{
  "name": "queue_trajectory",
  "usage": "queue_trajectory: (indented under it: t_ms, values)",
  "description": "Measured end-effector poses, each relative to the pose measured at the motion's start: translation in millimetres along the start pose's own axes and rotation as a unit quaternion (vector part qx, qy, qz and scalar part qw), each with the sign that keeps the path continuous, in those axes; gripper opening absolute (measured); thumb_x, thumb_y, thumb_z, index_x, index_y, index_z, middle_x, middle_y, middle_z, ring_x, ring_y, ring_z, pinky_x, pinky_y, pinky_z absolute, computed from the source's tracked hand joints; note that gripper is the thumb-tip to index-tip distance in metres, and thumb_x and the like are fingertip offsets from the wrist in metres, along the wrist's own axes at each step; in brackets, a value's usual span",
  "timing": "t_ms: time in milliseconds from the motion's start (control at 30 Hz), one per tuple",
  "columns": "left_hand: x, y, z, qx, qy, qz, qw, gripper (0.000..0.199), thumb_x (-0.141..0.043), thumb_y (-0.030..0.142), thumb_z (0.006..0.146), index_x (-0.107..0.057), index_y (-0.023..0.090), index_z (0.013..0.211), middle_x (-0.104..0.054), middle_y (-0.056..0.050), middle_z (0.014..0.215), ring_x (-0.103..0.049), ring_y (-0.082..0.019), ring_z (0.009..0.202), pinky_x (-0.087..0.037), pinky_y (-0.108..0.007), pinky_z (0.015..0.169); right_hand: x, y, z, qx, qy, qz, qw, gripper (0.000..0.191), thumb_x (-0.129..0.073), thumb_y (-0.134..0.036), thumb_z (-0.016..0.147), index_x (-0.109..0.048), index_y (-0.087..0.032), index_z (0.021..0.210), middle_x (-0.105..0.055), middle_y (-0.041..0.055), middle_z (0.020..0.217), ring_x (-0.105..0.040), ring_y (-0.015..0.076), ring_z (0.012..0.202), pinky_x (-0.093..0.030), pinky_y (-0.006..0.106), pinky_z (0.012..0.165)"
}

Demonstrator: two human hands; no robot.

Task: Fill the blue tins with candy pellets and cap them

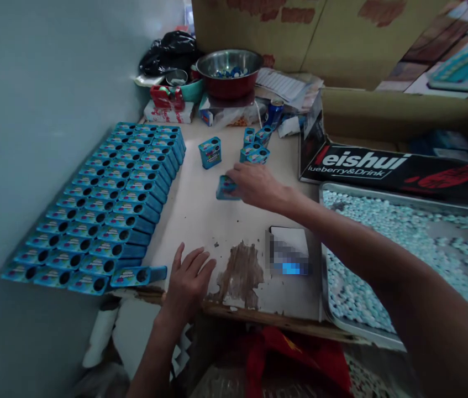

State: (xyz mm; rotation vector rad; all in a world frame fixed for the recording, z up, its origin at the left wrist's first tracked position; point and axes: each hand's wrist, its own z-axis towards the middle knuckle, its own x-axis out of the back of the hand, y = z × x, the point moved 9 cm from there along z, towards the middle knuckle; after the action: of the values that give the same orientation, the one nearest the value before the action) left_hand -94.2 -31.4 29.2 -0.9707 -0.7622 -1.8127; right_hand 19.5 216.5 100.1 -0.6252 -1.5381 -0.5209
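Observation:
My right hand has its fingers closed on a small blue box over the middle of the table. Just beyond it, another blue box stands upright, and several more are grouped to its right. My left hand is at the table's front edge, fingers spread, holding nothing. To its left, rows of blue boxes, each with a dark round hole on top, stand packed together. One blue box sits at the near end of these rows, closest to my left hand.
A metal tray of small pale pieces lies at the right, under my right forearm. Behind it is a black-printed carton. A phone-like object lies near the front. A metal bowl, can and black bag stand at the back.

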Motion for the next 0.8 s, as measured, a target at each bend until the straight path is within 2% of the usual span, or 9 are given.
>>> queue_trajectory:
  t_ms: [100,200,333,467,567,600,667,733,800]
  values:
    - [-10.1,16.0,3.3,-0.021,-0.029,-0.033,0.999,0.032,-0.070,0.002,0.102,-0.085,0.027,0.115,-0.092,-0.009,0.121,-0.089,-0.034,0.120,-0.064,-0.071,0.129,-11.2,9.4,-89.6,-0.028,-0.050,0.035,0.998,0.028,-0.067,-0.022,0.112,-0.084,-0.019,0.134,-0.083,0.0173,0.131,-0.079,0.0370,0.128,-0.062,0.040,0.094]
    - [-13.3,34.0,11.5,-0.026,-0.037,-0.069,0.997,0.028,-0.073,0.006,0.104,-0.087,0.027,0.116,-0.092,-0.007,0.122,-0.089,-0.031,0.120,-0.062,-0.068,0.133,-35.7,33.7,-160.8,-0.069,-0.046,0.048,0.995,0.031,-0.069,-0.019,0.108,-0.087,-0.023,0.133,-0.084,0.0153,0.125,-0.080,0.0385,0.125,-0.065,0.044,0.094]
    - [-13.0,51.2,32.4,0.005,-0.023,-0.095,0.995,0.019,-0.076,0.019,0.113,-0.088,0.028,0.124,-0.092,-0.007,0.125,-0.088,-0.030,0.123,-0.060,-0.064,0.135,-57.8,45.9,-200.8,-0.073,0.001,0.086,0.994,0.045,-0.068,-0.018,0.106,-0.086,-0.029,0.146,-0.085,0.0151,0.125,-0.081,0.0429,0.123,-0.069,0.054,0.099]
    - [-21.9,61.1,38.0,0.035,-0.061,-0.102,0.992,0.020,-0.080,0.024,0.111,-0.089,0.029,0.128,-0.091,-0.011,0.133,-0.085,-0.034,0.131,-0.055,-0.068,0.137,-33.6,55.1,-225.5,-0.109,0.089,0.112,0.984,0.050,-0.078,-0.035,0.110,-0.080,-0.020,0.157,-0.081,0.0228,0.141,-0.077,0.0455,0.133,-0.064,0.056,0.117]
    - [-28.0,52.7,27.5,0.060,-0.083,-0.117,0.988,0.020,-0.079,0.024,0.111,-0.089,0.029,0.127,-0.090,-0.013,0.134,-0.084,-0.036,0.131,-0.051,-0.073,0.138,-20.1,85.4,-263.3,-0.173,0.148,0.104,0.968,0.057,-0.071,-0.045,0.117,-0.073,-0.014,0.165,-0.076,0.0261,0.150,-0.071,0.0440,0.142,-0.057,0.055,0.127]
    - [-30.0,47.1,23.7,0.067,-0.087,-0.120,0.987,0.020,-0.078,0.023,0.111,-0.088,0.029,0.127,-0.089,-0.013,0.135,-0.084,-0.037,0.131,-0.050,-0.073,0.137,-26.4,97.0,-279.1,-0.198,0.137,0.093,0.966,0.059,-0.071,-0.046,0.118,-0.070,-0.013,0.168,-0.074,0.0272,0.152,-0.070,0.0447,0.144,-0.055,0.056,0.128]
    - [-34.0,35.8,18.4,0.080,-0.090,-0.121,0.985,0.021,-0.077,0.022,0.110,-0.088,0.029,0.127,-0.089,-0.013,0.134,-0.084,-0.036,0.130,-0.050,-0.072,0.136,-56.5,114.6,-311.3,-0.234,0.060,0.074,0.968,0.078,-0.085,-0.046,0.111,-0.061,-0.011,0.177,-0.067,0.0328,0.165,-0.064,0.0509,0.154,-0.051,0.062,0.131]
    - [-37.8,29.2,17.4,0.090,-0.090,-0.121,0.985,0.021,-0.078,0.022,0.108,-0.087,0.029,0.125,-0.090,-0.011,0.134,-0.083,-0.036,0.129,-0.050,-0.070,0.137,-98.6,120.7,-340.2,-0.244,-0.044,0.072,0.966,0.112,-0.103,-0.045,0.096,-0.048,-0.011,0.187,-0.048,0.0395,0.183,-0.049,0.0594,0.169,-0.046,0.069,0.135]
    - [-42.2,30.0,20.7,0.096,-0.095,-0.122,0.983,0.021,-0.079,0.021,0.107,-0.087,0.030,0.123,-0.090,-0.010,0.133,-0.083,-0.035,0.129,-0.049,-0.069,0.137,-133.8,117.7,-358.2,-0.232,-0.107,0.077,0.964,0.132,-0.111,-0.044,0.087,-0.038,-0.015,0.193,-0.029,0.0395,0.194,-0.030,0.0604,0.181,-0.040,0.071,0.139]
